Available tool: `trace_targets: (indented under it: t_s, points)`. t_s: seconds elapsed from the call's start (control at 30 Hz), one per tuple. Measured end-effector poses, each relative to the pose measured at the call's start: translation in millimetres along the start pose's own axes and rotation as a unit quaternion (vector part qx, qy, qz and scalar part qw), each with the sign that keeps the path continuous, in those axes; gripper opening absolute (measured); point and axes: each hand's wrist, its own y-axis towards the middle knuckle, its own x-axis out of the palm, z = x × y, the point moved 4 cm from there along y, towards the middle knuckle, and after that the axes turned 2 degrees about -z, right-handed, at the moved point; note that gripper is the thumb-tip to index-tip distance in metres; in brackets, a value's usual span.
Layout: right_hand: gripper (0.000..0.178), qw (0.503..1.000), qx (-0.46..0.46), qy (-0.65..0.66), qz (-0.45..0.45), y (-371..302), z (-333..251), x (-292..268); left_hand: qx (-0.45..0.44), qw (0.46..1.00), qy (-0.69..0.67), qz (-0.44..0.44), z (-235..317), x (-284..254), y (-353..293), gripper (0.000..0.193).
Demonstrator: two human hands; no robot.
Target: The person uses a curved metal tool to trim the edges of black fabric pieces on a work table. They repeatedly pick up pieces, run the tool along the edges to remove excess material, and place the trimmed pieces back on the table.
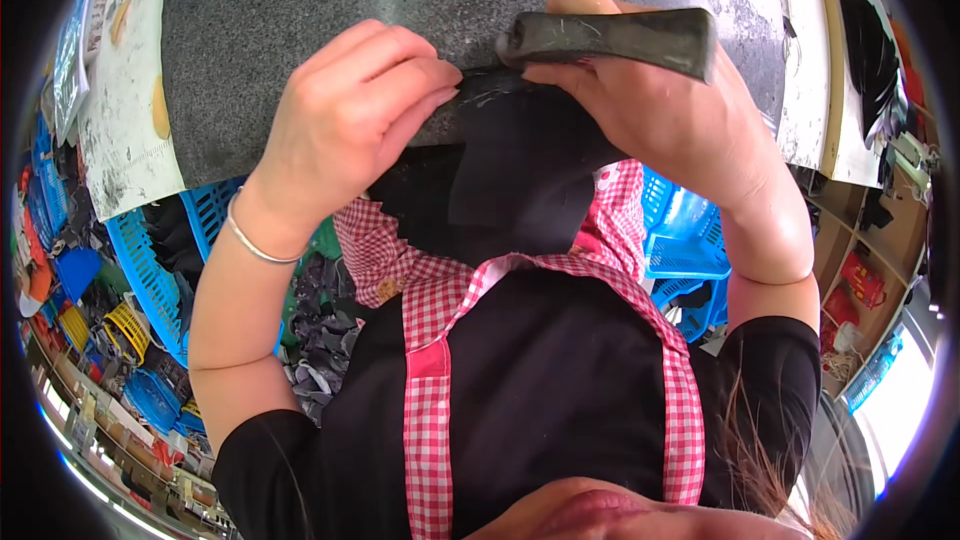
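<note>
A thin black sheet of material (530, 165) hangs over the near edge of the dark worktop and down toward my lap. At its upper edge my left hand (345, 105) is closed, thumb and fingertips pinched together on the material. My right hand (665, 105) is closed around a dark, worn metal hammer (620, 38), whose wedge-shaped head lies across my fingers. The hammer's handle is hidden. The right fingertips also reach the sheet's upper edge, close to my left fingertips. Whitish creases or streaks show along that edge.
The speckled dark worktop (280, 10) has a stained white board (130, 140) on its left. Blue plastic baskets (145, 265) stand below on both sides. Dark scraps (318, 355) lie heaped at lower left. A wooden shelf (835, 215) stands at the right.
</note>
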Motion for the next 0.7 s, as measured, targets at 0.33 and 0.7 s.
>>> trace_targets:
  t_s: [0.33,0.7]
  points:
    - [0.028,0.999,-0.049,-0.021,0.002,11.3,-16.4,13.6,0.023,1.000,0.009,0.019,18.1,-13.7,-32.2,0.035]
    - [0.035,0.990,-0.029,-0.005,-0.136,-50.3,-21.4,7.6,0.031,0.958,-0.191,-0.210,74.9,33.4,-43.7,0.047]
